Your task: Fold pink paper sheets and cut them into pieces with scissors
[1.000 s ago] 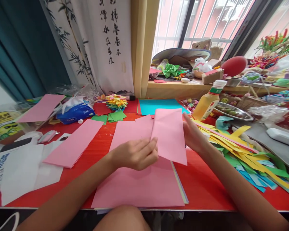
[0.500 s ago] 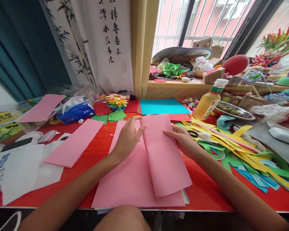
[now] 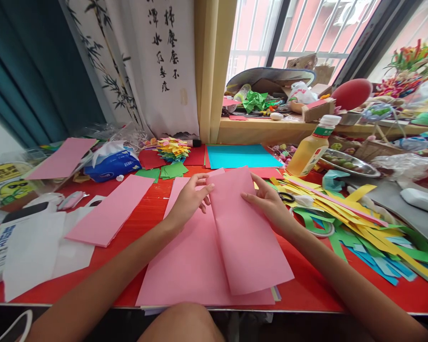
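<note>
A folded sheet of pink paper point(image 3: 251, 237) is held up at a tilt, its fold on the left side. My right hand point(image 3: 267, 199) pinches its right edge, thumb in front and fingers behind. At the upper left corner, my left hand point(image 3: 192, 194) grips the sheet between thumb and forefinger, the other fingers curled loosely. Beneath lies a stack of large pink paper point(image 3: 181, 275), with pale sheets peeping out at its lower right corner. Left of the stack rests another folded pink paper point(image 3: 110, 209).
Yellow, green and blue paper strips point(image 3: 364, 228) lie at the right, near black-handled scissors point(image 3: 286, 196). A juice bottle point(image 3: 312, 147) stands behind them. A blue tissue pack point(image 3: 112, 164) and white paper point(image 3: 34, 251) are at the left. A blue sheet point(image 3: 237, 156) lies at the back.
The lower right corner of the folded pink paper has swung slightly right and up. My left hand's lower fingers show more, apart from the sheet.
</note>
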`<state>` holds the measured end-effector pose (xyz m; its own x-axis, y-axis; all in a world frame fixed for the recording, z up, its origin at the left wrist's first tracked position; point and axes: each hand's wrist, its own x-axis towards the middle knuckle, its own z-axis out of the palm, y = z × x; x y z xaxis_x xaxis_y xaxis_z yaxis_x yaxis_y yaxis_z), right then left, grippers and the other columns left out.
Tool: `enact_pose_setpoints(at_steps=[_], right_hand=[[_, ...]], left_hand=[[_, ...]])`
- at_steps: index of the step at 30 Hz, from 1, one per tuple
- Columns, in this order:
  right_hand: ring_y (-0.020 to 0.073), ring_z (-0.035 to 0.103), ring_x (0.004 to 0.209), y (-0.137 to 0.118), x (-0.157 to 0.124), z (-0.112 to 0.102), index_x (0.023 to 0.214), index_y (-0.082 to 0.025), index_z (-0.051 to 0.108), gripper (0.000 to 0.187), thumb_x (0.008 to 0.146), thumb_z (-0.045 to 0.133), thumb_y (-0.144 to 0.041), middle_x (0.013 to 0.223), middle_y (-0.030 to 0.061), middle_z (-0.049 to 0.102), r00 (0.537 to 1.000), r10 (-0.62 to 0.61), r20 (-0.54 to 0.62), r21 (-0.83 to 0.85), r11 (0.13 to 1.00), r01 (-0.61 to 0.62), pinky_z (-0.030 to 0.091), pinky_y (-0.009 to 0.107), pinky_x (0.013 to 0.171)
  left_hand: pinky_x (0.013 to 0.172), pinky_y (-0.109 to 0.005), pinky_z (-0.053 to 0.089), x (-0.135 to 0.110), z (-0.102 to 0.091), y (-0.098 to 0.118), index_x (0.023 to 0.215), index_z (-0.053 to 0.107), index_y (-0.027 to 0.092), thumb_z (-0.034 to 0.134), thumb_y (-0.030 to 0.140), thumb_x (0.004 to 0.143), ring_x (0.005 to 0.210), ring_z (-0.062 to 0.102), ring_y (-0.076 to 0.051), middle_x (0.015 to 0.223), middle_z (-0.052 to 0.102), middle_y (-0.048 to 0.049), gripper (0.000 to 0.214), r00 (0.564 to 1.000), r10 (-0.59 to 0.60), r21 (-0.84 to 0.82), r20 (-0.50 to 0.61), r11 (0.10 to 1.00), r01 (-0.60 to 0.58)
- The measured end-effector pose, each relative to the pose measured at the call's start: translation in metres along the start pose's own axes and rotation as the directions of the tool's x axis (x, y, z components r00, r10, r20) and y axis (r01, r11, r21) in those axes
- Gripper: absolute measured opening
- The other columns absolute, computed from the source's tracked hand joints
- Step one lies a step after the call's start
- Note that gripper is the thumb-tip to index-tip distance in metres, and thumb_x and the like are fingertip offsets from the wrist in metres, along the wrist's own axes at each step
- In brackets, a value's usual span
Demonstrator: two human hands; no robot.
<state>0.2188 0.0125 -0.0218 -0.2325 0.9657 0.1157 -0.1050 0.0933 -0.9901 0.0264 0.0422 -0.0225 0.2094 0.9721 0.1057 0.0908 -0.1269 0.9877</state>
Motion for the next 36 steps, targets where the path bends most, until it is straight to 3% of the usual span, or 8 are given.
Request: enact_pose_setpoints(at_steps=[5,13,19,28,33,36], right_hand=[[0.0165,0.063,0.068,0.002,0.0,-0.002,0.14,-0.03,0.014,0.076,0.077,0.056,-0.032,0.097,0.0048,0.064,0.999,-0.004,-0.044,-0.029,1.0,0.003,0.051,0.027,0.055],[0.0185,0.064,0.07,0.001,0.0,0.001,0.141,-0.032,0.009,0.082,0.076,0.058,-0.03,0.105,0.0075,0.062,0.998,0.009,-0.064,-0.074,0.997,-0.014,0.052,0.029,0.055],[0.0187,0.064,0.07,0.0,0.0,0.003,0.134,-0.031,0.031,0.066,0.074,0.059,-0.03,0.102,0.006,0.063,0.996,0.011,-0.084,-0.045,0.999,-0.015,0.051,0.029,0.055],[0.0129,0.058,0.06,0.006,0.003,-0.006,0.115,-0.025,0.054,0.043,0.075,0.057,-0.042,0.081,0.0016,0.064,0.975,0.03,-0.222,-0.013,0.999,-0.034,0.046,0.024,0.052],[0.0084,0.049,0.051,0.006,0.003,-0.01,0.091,-0.019,0.066,0.03,0.075,0.057,-0.043,0.066,-0.0003,0.059,0.984,0.004,-0.176,-0.068,0.998,-0.016,0.035,0.02,0.044],[0.0105,0.052,0.057,0.002,0.002,-0.007,0.092,-0.019,0.065,0.029,0.077,0.055,-0.041,0.069,0.0006,0.061,0.993,-0.009,-0.122,-0.104,0.995,-0.004,0.038,0.022,0.049]], left_hand=[[0.041,-0.019,0.045,-0.001,0.0,0.004,0.103,0.048,0.019,0.057,0.036,0.073,0.054,0.052,-0.006,0.093,0.051,-0.0038,0.035,1.0,0.027,-0.041,0.015,0.999,-0.026],[0.034,-0.017,0.038,-0.003,0.003,0.005,0.095,0.042,0.02,0.061,0.037,0.071,0.048,0.049,-0.006,0.082,0.051,0.0007,0.035,0.999,0.045,-0.051,-0.003,0.998,-0.045],[0.031,-0.016,0.028,-0.003,0.002,0.003,0.09,0.038,0.021,0.057,0.026,0.074,0.037,0.037,-0.002,0.067,0.047,0.0063,0.024,1.0,0.004,-0.059,0.015,0.998,-0.003],[0.034,-0.019,0.032,-0.009,0.003,0.014,0.092,0.044,0.02,0.048,0.022,0.078,0.04,0.042,-0.005,0.066,0.045,0.0048,0.014,0.966,-0.058,0.036,0.252,0.998,0.05],[0.037,-0.019,0.032,-0.01,0.004,0.009,0.088,0.047,0.021,0.046,0.032,0.081,0.045,0.043,-0.007,0.066,0.045,0.0042,0.013,0.973,-0.032,0.162,0.228,0.987,-0.005],[0.048,-0.021,0.038,-0.01,0.005,0.007,0.081,0.051,0.02,0.046,0.037,0.081,0.059,0.048,-0.009,0.073,0.051,0.0022,0.018,0.983,0.106,0.313,0.147,0.938,-0.148]])
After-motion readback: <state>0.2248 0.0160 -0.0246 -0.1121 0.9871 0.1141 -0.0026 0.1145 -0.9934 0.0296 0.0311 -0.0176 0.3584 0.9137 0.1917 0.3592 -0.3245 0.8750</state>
